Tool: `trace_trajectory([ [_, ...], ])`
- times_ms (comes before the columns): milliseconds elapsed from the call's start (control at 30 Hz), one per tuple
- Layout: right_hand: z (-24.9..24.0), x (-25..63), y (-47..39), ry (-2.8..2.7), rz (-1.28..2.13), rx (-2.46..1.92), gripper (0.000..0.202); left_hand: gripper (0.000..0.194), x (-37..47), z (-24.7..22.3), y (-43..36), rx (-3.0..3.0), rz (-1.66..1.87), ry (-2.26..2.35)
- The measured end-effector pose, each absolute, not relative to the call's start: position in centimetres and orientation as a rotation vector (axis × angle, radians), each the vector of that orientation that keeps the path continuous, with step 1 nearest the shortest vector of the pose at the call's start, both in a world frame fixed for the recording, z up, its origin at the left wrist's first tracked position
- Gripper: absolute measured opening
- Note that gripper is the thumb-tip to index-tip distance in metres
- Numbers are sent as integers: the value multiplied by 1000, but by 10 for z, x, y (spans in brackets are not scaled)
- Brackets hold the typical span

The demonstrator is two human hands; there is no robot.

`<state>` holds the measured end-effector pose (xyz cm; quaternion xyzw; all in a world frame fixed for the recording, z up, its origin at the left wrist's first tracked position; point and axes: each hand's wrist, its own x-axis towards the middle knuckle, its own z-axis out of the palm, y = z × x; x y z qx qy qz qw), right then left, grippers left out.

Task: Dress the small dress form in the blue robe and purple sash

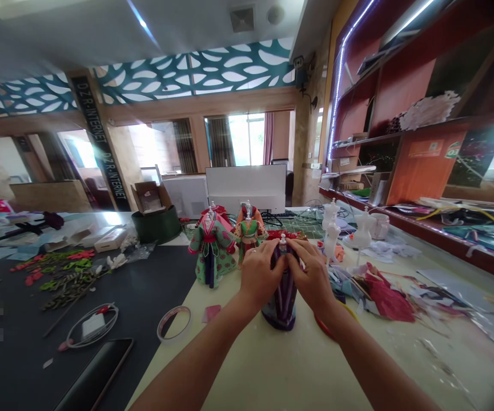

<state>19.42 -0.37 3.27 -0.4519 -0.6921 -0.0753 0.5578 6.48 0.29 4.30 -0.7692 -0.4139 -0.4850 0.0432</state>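
A small white dress-form mannequin (283,241) stands upright on the pale tabletop, clothed in a dark purple doll gown (284,305) with lighter stripes down the front. My left hand (260,273) grips the gown's upper part from the left, thumb at the neckline. From the right, my right hand (313,273) pinches the same area, and both thumbs nearly meet at the chest. The fingertips behind the shoulders are partly hidden. Just left of my hands stands a doll in a green and pink robe (213,251), with another in a green and orange dress (249,234) behind.
Bare white mannequins (331,228) stand at the right, near heaped fabric scraps (386,294). A roll of tape (173,324) and a pink square (211,313) lie left of the gown. Farther left are a phone (96,374), a coiled cable (93,325) and artificial sprigs (73,279).
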Motion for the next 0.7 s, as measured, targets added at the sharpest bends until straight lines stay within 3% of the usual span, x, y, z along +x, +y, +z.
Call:
trace_trajectory([
  [300,24,203,-12,-1537,-157,-1036,35,33,51,40,-2,-2310,-1784,-1295],
  [467,-15,208,-36,-1360,-147,-1003,17,12,45,-5,-25,-2127,-2091,-1296],
  [700,-73,204,-43,-1465,91,-1111,14,14,55,-67,-32,-2443,-2242,-1753],
])
